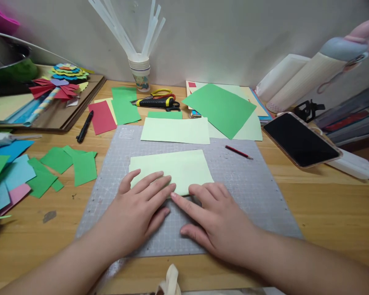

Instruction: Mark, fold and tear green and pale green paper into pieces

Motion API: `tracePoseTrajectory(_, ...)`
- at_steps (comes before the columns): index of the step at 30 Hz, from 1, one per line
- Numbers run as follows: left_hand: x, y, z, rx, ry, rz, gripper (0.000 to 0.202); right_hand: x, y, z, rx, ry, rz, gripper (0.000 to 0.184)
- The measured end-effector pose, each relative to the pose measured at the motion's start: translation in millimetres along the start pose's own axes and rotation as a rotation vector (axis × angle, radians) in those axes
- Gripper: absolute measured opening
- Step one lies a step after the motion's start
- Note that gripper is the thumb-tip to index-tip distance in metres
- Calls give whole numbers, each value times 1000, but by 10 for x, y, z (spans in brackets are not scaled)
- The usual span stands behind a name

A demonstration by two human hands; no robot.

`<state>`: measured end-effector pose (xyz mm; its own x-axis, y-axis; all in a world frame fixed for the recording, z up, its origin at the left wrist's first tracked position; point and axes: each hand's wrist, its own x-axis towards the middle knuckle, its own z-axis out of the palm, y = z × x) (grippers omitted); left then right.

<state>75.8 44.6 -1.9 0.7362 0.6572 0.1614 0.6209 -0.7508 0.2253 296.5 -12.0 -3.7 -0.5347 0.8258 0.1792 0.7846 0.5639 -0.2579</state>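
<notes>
A pale green sheet of paper (175, 168), folded, lies on the grey cutting mat (249, 184). My left hand (138, 209) lies flat over the sheet's near left edge, fingers stretched out. My right hand (215, 217) rests beside it, index finger pointing left along the near edge, its tip touching my left fingertips. Both hands press on the paper and hold nothing. A second pale green sheet (175, 130) lies at the mat's far edge.
A red pencil (238, 152) lies on the mat's right side. A phone (299, 139) sits right, a green sheet (219, 108) on a paper stack behind. Scissors and a knife (160, 100), a cup of sticks (140, 71), a black marker (84, 127) and coloured scraps (49, 170) lie left.
</notes>
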Motion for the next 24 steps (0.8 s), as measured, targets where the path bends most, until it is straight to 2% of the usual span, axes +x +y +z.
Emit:
tracePoseTrajectory(15,-2,-5,11,28,24,-10,33,-15,-79,41,-73,-36,42,53)
tracePoseTrajectory(20,-11,-4,12,31,-7,-19,34,-39,-121,-72,-219,16,122,37)
tracePoseTrajectory(24,-13,-7,5,47,-13,-25,35,-100,-52,-186,-334,-1,179,27)
